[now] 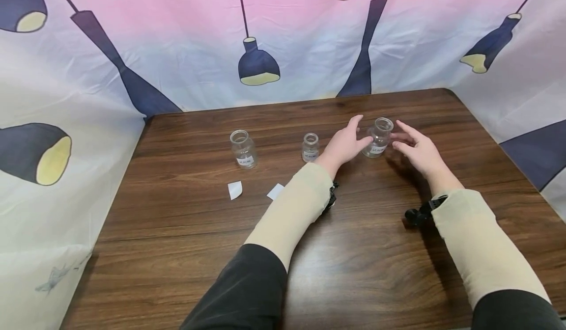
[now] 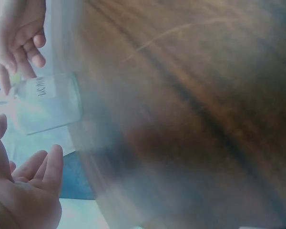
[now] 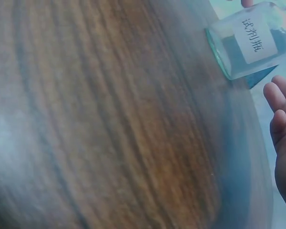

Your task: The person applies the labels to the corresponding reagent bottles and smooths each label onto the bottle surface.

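A clear glass jar (image 1: pixel 381 136) with a white handwritten label (image 3: pixel 255 40) stands upright at the right of the table. My left hand (image 1: pixel 344 146) is just left of it, fingers spread; in the left wrist view a gap separates these fingers from the glass. On the jar's other side is my right hand (image 1: pixel 419 154), its fingers loosely bent and apart from the glass in the right wrist view. Both palms face the jar, and neither hand grips it. A smaller labelled jar (image 1: pixel 310 147) stands left of my left hand, partly beside the wrist.
Farther left stands another labelled glass jar (image 1: pixel 243 149). Two white paper pieces lie in front of the jars: one paper piece (image 1: pixel 235 190) in full view, the other (image 1: pixel 275 191) partly behind my left sleeve. A patterned cloth (image 1: pixel 300 69) hangs along the table's far edge (image 1: pixel 274 107).
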Tool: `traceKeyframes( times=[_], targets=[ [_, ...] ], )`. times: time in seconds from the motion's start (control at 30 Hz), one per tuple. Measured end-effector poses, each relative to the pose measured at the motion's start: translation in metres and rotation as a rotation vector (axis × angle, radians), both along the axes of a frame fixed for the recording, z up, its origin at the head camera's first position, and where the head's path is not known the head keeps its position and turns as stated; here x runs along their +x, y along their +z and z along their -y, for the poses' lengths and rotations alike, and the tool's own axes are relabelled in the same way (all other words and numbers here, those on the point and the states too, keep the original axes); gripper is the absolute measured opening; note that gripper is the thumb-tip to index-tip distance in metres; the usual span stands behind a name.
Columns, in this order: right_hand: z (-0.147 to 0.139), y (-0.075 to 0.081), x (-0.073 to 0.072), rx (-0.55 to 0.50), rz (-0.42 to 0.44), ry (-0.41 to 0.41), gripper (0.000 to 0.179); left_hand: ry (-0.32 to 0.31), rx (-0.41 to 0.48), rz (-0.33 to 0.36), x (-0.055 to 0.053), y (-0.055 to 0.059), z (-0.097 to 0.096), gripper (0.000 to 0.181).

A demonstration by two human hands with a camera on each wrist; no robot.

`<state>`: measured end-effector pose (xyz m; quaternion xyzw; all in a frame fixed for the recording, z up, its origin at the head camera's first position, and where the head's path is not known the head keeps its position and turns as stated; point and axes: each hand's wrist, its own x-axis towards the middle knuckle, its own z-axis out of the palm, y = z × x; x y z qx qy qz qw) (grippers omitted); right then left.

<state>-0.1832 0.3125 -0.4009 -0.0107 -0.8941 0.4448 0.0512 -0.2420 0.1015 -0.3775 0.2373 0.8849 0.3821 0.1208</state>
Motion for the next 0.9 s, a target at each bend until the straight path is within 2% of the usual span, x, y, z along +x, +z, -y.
traceKeyframes(
  times=[0.2,0.43,0.67,0.9],
  targets=[
    [0.001,0.005,0.001,-0.023,-0.012,-0.004,0.059,0.006,0.014,0.005,0.001,0.009,0.005,0.07],
    [0.001,0.013,0.001,-0.061,-0.014,0.009,0.057,-0.028,0.053,0.022,0.001,0.029,0.009,0.07],
    [0.002,0.017,-0.001,-0.068,-0.038,0.016,0.056,-0.062,0.064,-0.012,-0.002,0.049,0.022,0.07],
    [0.002,0.022,0.0,-0.039,-0.055,0.023,0.056,-0.061,0.05,-0.056,-0.008,0.062,0.038,0.069]
  ],
)
